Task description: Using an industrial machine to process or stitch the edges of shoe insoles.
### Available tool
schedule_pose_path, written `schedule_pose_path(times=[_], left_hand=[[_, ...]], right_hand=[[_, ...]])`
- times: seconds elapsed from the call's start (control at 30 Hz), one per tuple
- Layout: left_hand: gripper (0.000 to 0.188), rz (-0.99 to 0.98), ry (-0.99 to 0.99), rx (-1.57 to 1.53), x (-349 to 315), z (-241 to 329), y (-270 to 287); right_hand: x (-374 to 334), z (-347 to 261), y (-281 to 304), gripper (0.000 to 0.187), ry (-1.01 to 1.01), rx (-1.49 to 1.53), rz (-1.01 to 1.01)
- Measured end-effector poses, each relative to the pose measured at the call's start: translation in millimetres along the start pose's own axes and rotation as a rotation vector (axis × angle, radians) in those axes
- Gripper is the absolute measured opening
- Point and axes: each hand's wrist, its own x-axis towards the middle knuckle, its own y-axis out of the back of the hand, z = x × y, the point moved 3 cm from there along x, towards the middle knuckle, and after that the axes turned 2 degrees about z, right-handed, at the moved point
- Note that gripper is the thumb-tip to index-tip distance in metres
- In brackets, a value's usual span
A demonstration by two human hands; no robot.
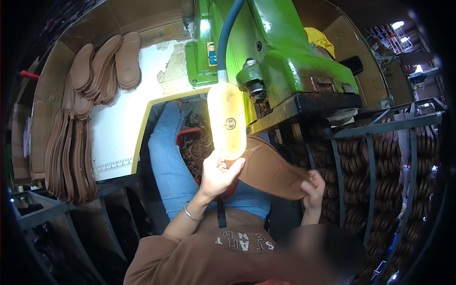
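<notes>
A brown shoe sole point(273, 171) with a textured pattern hangs over my lap, held between both hands. My left hand point(219, 175) is closed at its left end, thumb against the edge, with part of the fingers behind a glowing lamp. The sole's other end is pinched in my right hand point(312, 191), at the lower right. The bright oval lamp point(227, 121) on a blue bendable neck point(227, 38) covers part of the sole's far edge. Just beyond the sole stands a green machine point(285, 66) with a dark metal head.
Brown soles point(71, 156) stand in a row and lie in piles on the white table point(111, 123) at left. Cardboard walls point(137, 23) surround the table. A metal rack point(370, 175) packed with soles stands at right. Scraps point(197, 147) lie between my legs.
</notes>
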Motion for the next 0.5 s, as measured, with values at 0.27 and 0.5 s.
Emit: schedule_pose_path(times=[0.27, 0.5], left_hand=[[0.027, -0.006, -0.232, 0.345, 20, 40, 18], [0.026, 0.185, -0.164, 0.367, 16, 73, 92]], right_hand=[[91, -47, -61, 0.031, 0.219, 0.035, -0.019], [93, -25, -128, 0.035, 0.249, -0.041, -0.227]])
